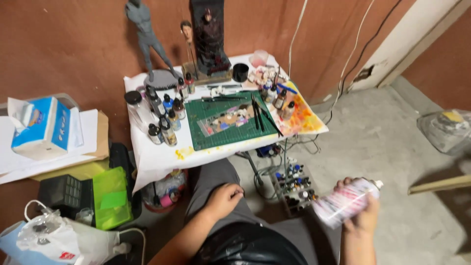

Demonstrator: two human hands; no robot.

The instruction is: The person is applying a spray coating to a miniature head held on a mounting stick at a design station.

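Head view, looking down over the seated person's lap toward a small white-covered table (157, 157) set against a brown wall.

Right hand (360, 216): fingers wrapped around a pale spray can (346, 202), held low over the concrete floor at the person's right, well apart from the table. The can lies tilted, its nozzle end pointing up and to the right; its image is blurred and its label cannot be made out.

Left hand (223, 198): resting on the left thigh, fingers curled loosely inward, nothing in it.

Containers on the table: a cluster of small dropper bottles (164, 115) stands upright along the left edge of a green cutting mat (230, 135); their contents show dark, blue and amber. A clear jar with a black lid (135, 105) stands at the cluster's left. A black cup (240, 72) sits near the wall; its contents cannot be seen. Two more brown bottles (284, 103) stand just right of the mat, on paint-stained yellow paper.

Below the table, on the floor: an open rack of small paint bottles (294, 189), caps in mixed colours, just left of the spray can.

To the left: a blue tissue box (41, 127) with a tissue protruding, and a lime-green plastic case (113, 196), closed.
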